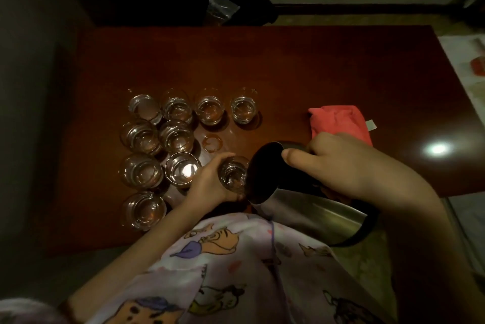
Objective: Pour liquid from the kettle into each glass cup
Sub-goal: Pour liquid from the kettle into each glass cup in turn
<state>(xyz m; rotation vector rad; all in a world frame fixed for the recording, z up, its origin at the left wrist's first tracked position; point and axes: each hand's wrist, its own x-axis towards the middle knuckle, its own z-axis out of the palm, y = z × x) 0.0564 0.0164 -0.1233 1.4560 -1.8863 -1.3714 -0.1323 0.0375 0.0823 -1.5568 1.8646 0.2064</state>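
While tilted, kettle [301,208] and cup [232,174] in hands

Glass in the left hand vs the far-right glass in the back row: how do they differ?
The held glass is gripped by the left hand; the back-row glass stands free on the table. The held one sits against the tilted kettle mouth; the other is far from it. Both are clear and upright.

Ten glass cups [143,109], one kettle [301,205], one cloth [338,121]
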